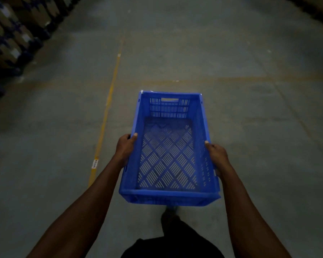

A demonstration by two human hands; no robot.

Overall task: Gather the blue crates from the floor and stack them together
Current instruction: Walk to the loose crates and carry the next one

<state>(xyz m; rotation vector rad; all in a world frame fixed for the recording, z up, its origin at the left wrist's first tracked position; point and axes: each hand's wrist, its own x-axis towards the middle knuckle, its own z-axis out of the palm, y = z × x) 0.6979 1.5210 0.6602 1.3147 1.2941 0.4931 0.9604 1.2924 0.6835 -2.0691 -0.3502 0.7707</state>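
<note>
- One blue crate [169,151] is in your grip, empty, carried clear of the concrete floor [250,71] in front of your body, long axis pointing away from you.
- Your left hand [126,146] clamps the crate's left long rim, thumb hooked over the top edge; the fingers [134,135] are closed on that wall.
- Your right hand [215,153] holds the opposite long rim the same way, fingers wrapped down the outer side, so both hands are shut on the crate.
- No other crate and no stack shows in this view, so you likely have a carry ahead before you can set this one down.
- Both grips sit toward the near half of the crate; the far end, with its handle slot [169,99], overhangs, and it could dip and twist out of your thumbs if you swing or hurry.
- The crate blocks your sight of the floor just ahead of your foot [171,215]; a trip is the main risk in this dim aisle.
- The yellow floor line [108,103] runs on your left, with stacked cartons [9,34] beyond it at the far left edge of the floor; drifting that way could clip them with the crate's corner.
</note>
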